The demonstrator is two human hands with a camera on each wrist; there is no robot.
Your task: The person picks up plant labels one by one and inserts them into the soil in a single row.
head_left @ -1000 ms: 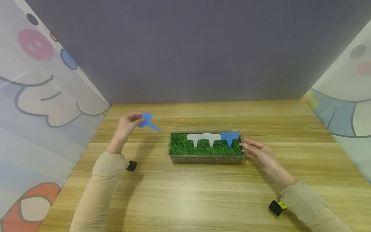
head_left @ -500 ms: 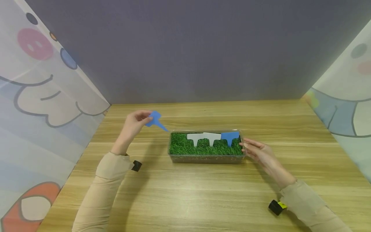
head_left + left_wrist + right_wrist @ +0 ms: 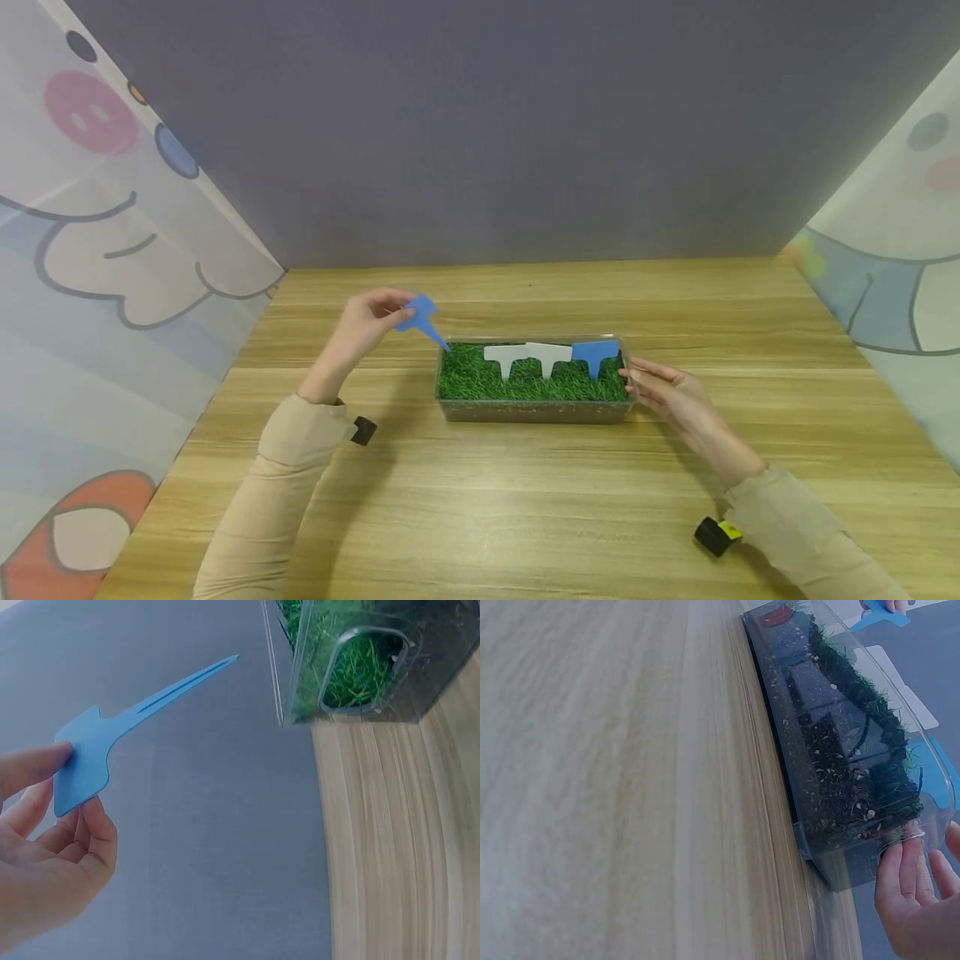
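My left hand point(image 3: 367, 323) pinches the broad head of a blue T-shaped plant label point(image 3: 422, 314) between thumb and fingers. Its pointed stem point(image 3: 180, 688) slants down to the right; in the head view the tip overlaps the left back corner of a clear plastic box point(image 3: 536, 412). Artificial-looking green grass point(image 3: 463, 379) fills the box top. Two white plant labels point(image 3: 506, 355) and another blue plant label point(image 3: 595, 353) stand in a row in the grass. At the right end, my right hand point(image 3: 686, 407) holds the box, fingertips point(image 3: 911, 851) at its handle opening.
The box stands on a wood-grain table point(image 3: 480, 500) before a dark grey panel point(image 3: 480, 133). Printed cartoon sheets point(image 3: 112, 250) flank both sides. Small black devices point(image 3: 364, 431) hang by the wrists. Dark soil with pale bits point(image 3: 840, 772) shows through the box wall.
My left hand has moved right with the blue plant label, bringing its tip from left of the box to its left back corner. The right hand and the box have stayed put.
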